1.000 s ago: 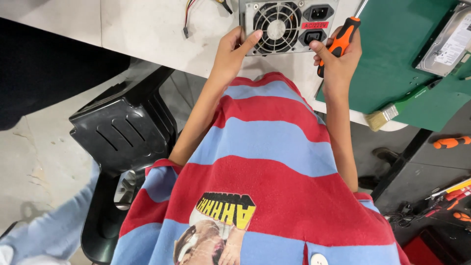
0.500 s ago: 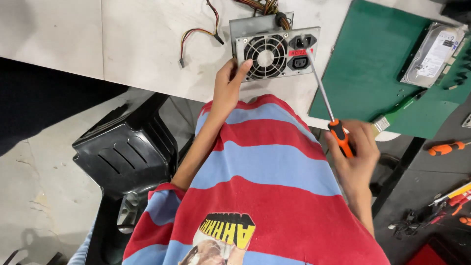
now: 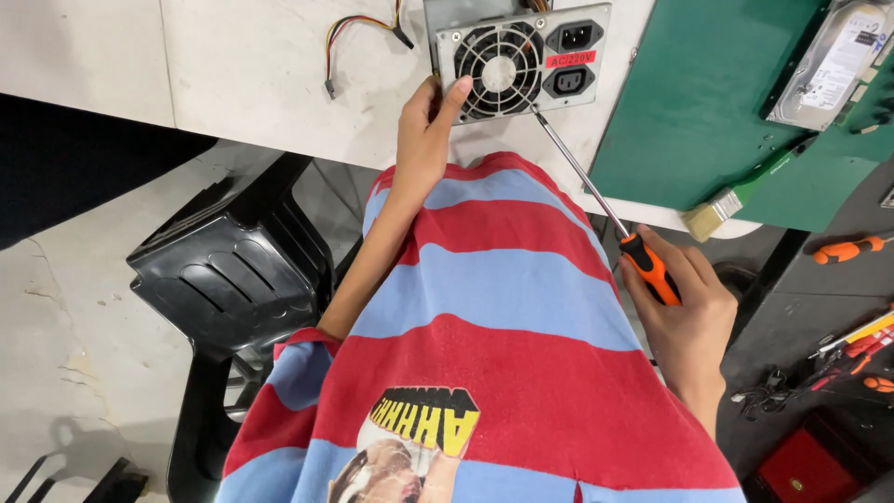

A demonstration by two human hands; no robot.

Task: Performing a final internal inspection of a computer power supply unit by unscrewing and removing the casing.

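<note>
Now | one power supply (image 3: 521, 58) under left hand (image 3: 421, 140) | one screwdriver (image 3: 610, 219) in right hand (image 3: 684, 317)

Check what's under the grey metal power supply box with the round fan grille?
The grey metal power supply box sits on the white tabletop; left hand steadies its corner. Anything directly beneath the box is covered.
</note>
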